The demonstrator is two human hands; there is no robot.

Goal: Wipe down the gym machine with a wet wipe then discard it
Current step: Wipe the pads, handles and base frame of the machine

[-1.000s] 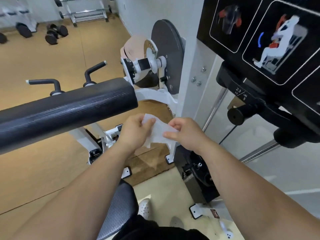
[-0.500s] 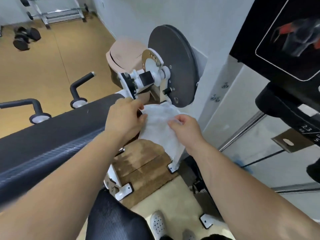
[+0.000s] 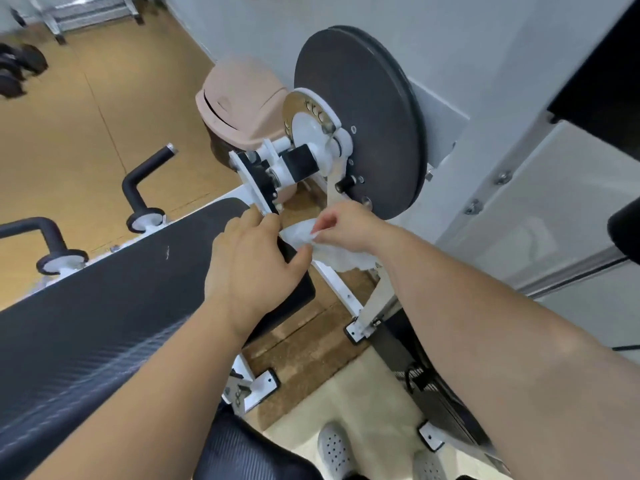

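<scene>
A white wet wipe (image 3: 332,252) hangs crumpled between both my hands, just off the right end of the machine's black padded bar (image 3: 114,303). My left hand (image 3: 252,261) lies over that end of the pad and pinches the wipe's left edge between thumb and fingers. My right hand (image 3: 346,226) pinches the wipe's upper edge with curled fingers. Behind the hands are the machine's white pivot hub (image 3: 308,143) and a large black disc (image 3: 367,116). Part of the wipe is hidden under my left hand.
A pink swing-lid trash bin (image 3: 242,102) stands on the floor behind the pivot. Two black handles (image 3: 145,178) stick up left of the pad. White frame feet (image 3: 259,384) and my white shoes (image 3: 334,448) are below. Dumbbells (image 3: 20,69) lie far left.
Both hands moved forward and up from in front of my body to the pad's right end. The wipe, spread open half a second ago, is now bunched between the hands.
</scene>
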